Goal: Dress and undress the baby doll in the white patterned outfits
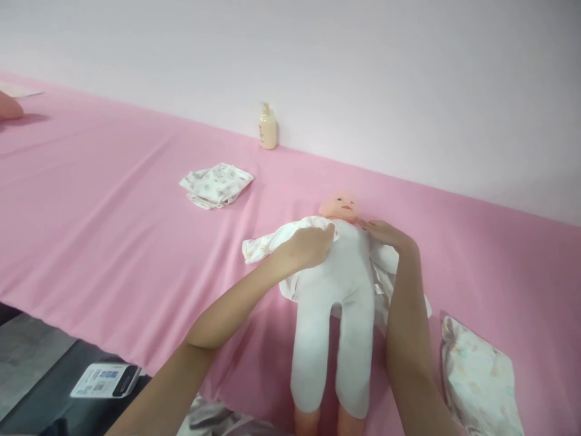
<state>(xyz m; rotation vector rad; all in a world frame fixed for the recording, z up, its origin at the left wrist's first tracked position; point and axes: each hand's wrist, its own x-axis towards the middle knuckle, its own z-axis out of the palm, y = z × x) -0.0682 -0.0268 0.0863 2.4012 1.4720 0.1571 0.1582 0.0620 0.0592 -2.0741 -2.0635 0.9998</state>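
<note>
Pink cloth lies under the doll, flat on its back between the two hands — maybe so both can reach its front. The left hand looks curled tight on the edge of a little shirt, over the chest. The right hand is by the neck, fingers out — I can't tell if it pinches anything.

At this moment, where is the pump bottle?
In the head view, the pump bottle stands upright slightly left of centre, near the wall, beyond the grey-patterned cloth and to the left of the doll.
</note>
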